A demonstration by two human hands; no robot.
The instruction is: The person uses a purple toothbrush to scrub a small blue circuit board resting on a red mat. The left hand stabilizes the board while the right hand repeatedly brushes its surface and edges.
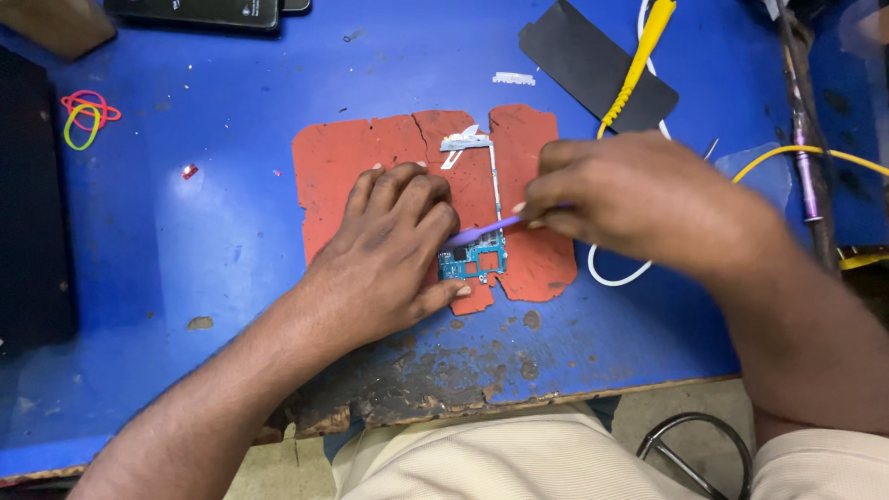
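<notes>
Pressure from the left hand (394, 243) pins a blue phone circuit board (474, 256) to the red mat (338, 167); that grip is flat, clasping nothing. Just right of it, the right hand (639, 199) pinches a purple pry tool (483, 230), tip on the board. A slip could gouge components. Beyond lies a yellow probe (639, 57) on the desk (185, 259).
</notes>
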